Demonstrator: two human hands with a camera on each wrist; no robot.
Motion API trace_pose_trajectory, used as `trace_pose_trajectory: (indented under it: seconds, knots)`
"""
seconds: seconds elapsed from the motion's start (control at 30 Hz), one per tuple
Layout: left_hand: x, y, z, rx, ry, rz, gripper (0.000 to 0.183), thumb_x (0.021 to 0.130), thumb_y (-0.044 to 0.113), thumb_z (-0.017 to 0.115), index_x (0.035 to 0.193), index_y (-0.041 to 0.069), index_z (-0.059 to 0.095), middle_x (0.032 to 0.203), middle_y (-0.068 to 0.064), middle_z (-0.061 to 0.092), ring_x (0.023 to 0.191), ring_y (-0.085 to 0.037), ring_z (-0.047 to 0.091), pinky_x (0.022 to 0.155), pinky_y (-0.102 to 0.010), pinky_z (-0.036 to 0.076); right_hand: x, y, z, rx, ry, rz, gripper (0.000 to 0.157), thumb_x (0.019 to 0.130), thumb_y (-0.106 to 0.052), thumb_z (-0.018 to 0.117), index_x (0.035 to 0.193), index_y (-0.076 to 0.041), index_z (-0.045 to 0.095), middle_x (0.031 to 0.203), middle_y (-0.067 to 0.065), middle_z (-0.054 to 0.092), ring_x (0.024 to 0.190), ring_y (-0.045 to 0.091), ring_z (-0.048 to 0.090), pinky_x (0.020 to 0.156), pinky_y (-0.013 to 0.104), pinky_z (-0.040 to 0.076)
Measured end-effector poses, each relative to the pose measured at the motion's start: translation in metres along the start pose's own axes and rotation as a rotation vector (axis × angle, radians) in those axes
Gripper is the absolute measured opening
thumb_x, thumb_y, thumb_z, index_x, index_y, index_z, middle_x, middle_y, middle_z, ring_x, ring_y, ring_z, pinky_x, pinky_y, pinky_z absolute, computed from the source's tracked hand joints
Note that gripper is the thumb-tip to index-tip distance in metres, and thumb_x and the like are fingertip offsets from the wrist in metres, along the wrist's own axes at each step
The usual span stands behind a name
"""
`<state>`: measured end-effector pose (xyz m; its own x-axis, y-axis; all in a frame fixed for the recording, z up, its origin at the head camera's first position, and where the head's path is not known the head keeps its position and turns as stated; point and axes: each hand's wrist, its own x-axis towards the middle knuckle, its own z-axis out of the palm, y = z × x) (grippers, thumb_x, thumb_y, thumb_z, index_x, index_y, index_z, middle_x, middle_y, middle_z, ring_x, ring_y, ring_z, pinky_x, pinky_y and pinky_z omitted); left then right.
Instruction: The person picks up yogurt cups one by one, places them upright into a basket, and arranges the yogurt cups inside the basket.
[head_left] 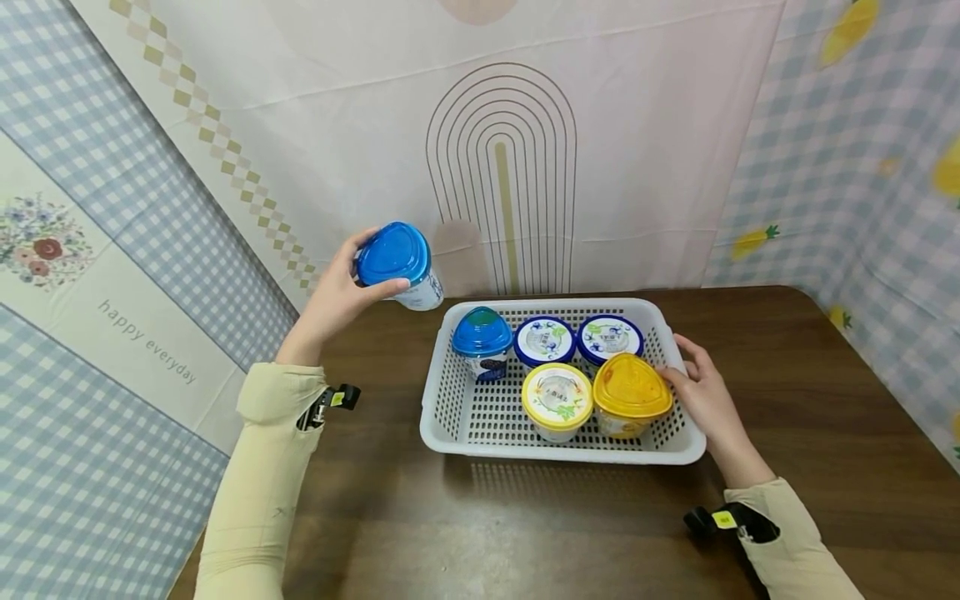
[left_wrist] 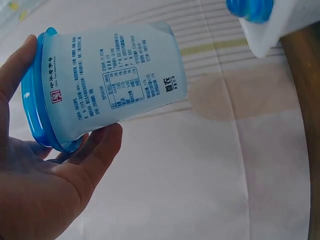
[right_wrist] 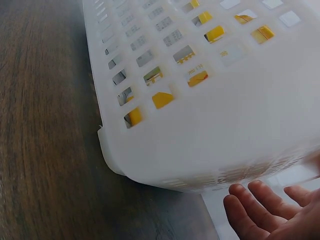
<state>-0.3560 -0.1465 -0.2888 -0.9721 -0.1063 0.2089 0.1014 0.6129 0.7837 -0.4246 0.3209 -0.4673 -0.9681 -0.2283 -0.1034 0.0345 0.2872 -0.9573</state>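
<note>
My left hand [head_left: 337, 287] holds a blue-lidded yogurt cup [head_left: 397, 258] in the air, left of the basket and tilted. In the left wrist view, small print covers the side of this yogurt cup [left_wrist: 115, 75], with the fingers around its lid end. My right hand [head_left: 705, 400] is at the right end of a white plastic basket [head_left: 555, 454], thumb over the rim and fingers along the outside. Beside that thumb stands a yellow-lidded cup [head_left: 632, 392]. The right wrist view has the fingers [right_wrist: 265, 207] near the basket's outer wall [right_wrist: 215, 125].
Inside the basket are another blue-lidded cup [head_left: 482, 337], two cups with white-and-blue lids [head_left: 545, 340] and a cup with a yellow-rimmed lid [head_left: 557, 396]. The basket sits on a dark wooden table [head_left: 465, 533]. A patterned cloth [head_left: 630, 150] hangs behind.
</note>
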Motion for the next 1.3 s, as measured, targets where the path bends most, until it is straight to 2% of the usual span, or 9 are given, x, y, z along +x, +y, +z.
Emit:
trace_pose_trajectory:
  seconds: [0.27, 0.5, 0.63, 0.93, 1.3]
  knots:
    - [-0.018, 0.01, 0.009, -0.05, -0.051, 0.049, 0.086, 0.087, 0.031, 0.08, 0.157, 0.024, 0.031, 0.162, -0.012, 0.025, 0.143, -0.038, 0.033, 0.11, -0.057, 0.037, 0.001, 0.001, -0.001, 0.013, -0.005, 0.009, 0.072, 0.105, -0.034, 0.048, 0.163, -0.015, 0.009, 0.149, 0.032, 0.04, 0.12, 0.047, 0.054, 0.089, 0.065, 0.05]
    - [-0.028, 0.008, 0.019, -0.064, -0.126, 0.077, 0.086, 0.088, 0.027, 0.08, 0.158, 0.022, 0.03, 0.161, -0.01, 0.026, 0.142, -0.037, 0.036, 0.11, -0.054, 0.039, 0.001, 0.0, -0.001, -0.008, -0.001, 0.006, 0.073, 0.105, -0.037, 0.049, 0.163, -0.017, 0.01, 0.149, 0.032, 0.041, 0.121, 0.046, 0.054, 0.088, 0.062, 0.052]
    - [-0.033, 0.007, 0.027, -0.095, -0.172, 0.075, 0.086, 0.088, 0.022, 0.08, 0.157, 0.02, 0.029, 0.162, -0.009, 0.024, 0.142, -0.037, 0.037, 0.11, -0.053, 0.04, 0.0, -0.001, -0.001, -0.022, 0.006, 0.001, 0.073, 0.105, -0.038, 0.049, 0.163, -0.016, 0.01, 0.147, 0.031, 0.043, 0.119, 0.045, 0.055, 0.087, 0.06, 0.054]
    - [-0.042, 0.005, 0.044, -0.049, -0.226, 0.056, 0.091, 0.083, 0.027, 0.085, 0.156, 0.024, 0.031, 0.159, -0.008, 0.027, 0.139, -0.036, 0.039, 0.107, -0.054, 0.043, 0.001, 0.001, -0.002, -0.004, 0.004, 0.004, 0.072, 0.105, -0.036, 0.049, 0.163, -0.016, 0.01, 0.147, 0.031, 0.042, 0.115, 0.042, 0.057, 0.086, 0.061, 0.054]
    - [-0.048, -0.006, 0.059, -0.059, -0.287, 0.052, 0.091, 0.081, 0.025, 0.087, 0.155, 0.025, 0.034, 0.155, -0.009, 0.031, 0.135, -0.036, 0.043, 0.106, -0.052, 0.044, 0.001, 0.001, -0.001, -0.005, 0.009, 0.003, 0.072, 0.105, -0.038, 0.049, 0.163, -0.016, 0.012, 0.147, 0.031, 0.043, 0.116, 0.043, 0.057, 0.086, 0.063, 0.053]
